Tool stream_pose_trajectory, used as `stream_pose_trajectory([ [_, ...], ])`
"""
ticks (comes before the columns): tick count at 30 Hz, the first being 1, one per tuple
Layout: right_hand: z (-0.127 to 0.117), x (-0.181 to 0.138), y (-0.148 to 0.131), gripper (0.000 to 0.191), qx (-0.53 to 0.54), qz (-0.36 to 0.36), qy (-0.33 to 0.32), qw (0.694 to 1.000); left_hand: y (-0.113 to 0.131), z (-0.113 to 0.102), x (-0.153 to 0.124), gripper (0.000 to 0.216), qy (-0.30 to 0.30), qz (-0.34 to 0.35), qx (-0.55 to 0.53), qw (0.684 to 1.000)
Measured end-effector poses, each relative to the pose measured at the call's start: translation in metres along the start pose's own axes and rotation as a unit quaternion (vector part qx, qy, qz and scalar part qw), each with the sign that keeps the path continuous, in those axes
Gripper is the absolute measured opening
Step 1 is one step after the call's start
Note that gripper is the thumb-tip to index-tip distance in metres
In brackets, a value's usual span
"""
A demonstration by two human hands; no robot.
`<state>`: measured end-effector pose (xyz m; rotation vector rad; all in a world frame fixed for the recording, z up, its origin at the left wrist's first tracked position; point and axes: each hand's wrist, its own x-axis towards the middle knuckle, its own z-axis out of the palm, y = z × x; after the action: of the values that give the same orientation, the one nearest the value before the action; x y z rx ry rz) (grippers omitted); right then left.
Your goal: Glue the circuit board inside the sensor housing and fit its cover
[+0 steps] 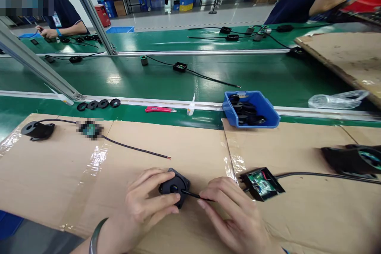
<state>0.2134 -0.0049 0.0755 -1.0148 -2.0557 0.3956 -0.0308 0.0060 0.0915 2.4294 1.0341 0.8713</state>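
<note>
pinching matte black round plastic housing (175, 187) with left hand (145, 202) on taped cardboard (149, 143); right hand (235, 214) fingers grasping thin black wire (195, 195) beside housing.

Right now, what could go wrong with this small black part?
The thin black cable in the right hand could kink where it meets the round black plastic housing in the left hand. A tug might drag the open black box with the green circuit board beside it.
</note>
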Motion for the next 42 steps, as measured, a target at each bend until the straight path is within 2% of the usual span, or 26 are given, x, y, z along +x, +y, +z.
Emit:
stream_pose_trajectory([
  [3, 0.003, -0.004, -0.005, 0.008, -0.037, -0.005, -0.009, 0.999, -0.005, -0.002, 0.0, 0.016, -0.034, -0.024, -0.06, 0.997],
  [6, 0.014, -0.008, -0.011, 0.031, -0.096, 0.025, -0.012, 0.995, -0.011, -0.001, 0.0, 0.023, -0.068, -0.096, -0.164, 0.979],
  [8, 0.023, -0.008, -0.014, 0.038, -0.136, 0.04, 0.001, 0.99, -0.014, 0.001, -0.004, 0.028, -0.06, -0.143, -0.22, 0.963],
  [10, 0.028, -0.006, -0.015, 0.035, -0.148, 0.048, 0.016, 0.988, -0.015, 0.005, -0.01, 0.029, -0.038, -0.171, -0.26, 0.95],
  [14, 0.029, -0.004, -0.013, 0.026, -0.125, 0.054, 0.024, 0.99, -0.008, 0.011, -0.024, 0.027, 0.006, -0.18, -0.274, 0.945],
  [17, 0.026, -0.006, -0.011, 0.021, -0.128, 0.038, 0.027, 0.991, -0.002, 0.009, -0.027, 0.022, 0.022, -0.155, -0.218, 0.963],
  [21, 0.027, -0.01, -0.01, 0.016, -0.124, 0.031, 0.037, 0.991, 0.0, 0.005, -0.017, 0.014, 0.036, -0.054, -0.091, 0.994],
  [26, 0.03, -0.013, -0.01, 0.017, -0.124, 0.033, 0.046, 0.991, -0.001, 0.005, -0.003, 0.011, 0.035, 0.031, -0.01, 0.999],
  [30, 0.03, -0.013, -0.01, 0.016, -0.122, 0.033, 0.047, 0.991, -0.002, 0.006, 0.0, 0.012, 0.018, 0.048, -0.018, 0.999],
  [42, 0.029, -0.012, -0.009, 0.017, -0.118, 0.03, 0.047, 0.991, -0.005, 0.012, 0.003, 0.013, 0.031, 0.05, -0.011, 0.998],
])
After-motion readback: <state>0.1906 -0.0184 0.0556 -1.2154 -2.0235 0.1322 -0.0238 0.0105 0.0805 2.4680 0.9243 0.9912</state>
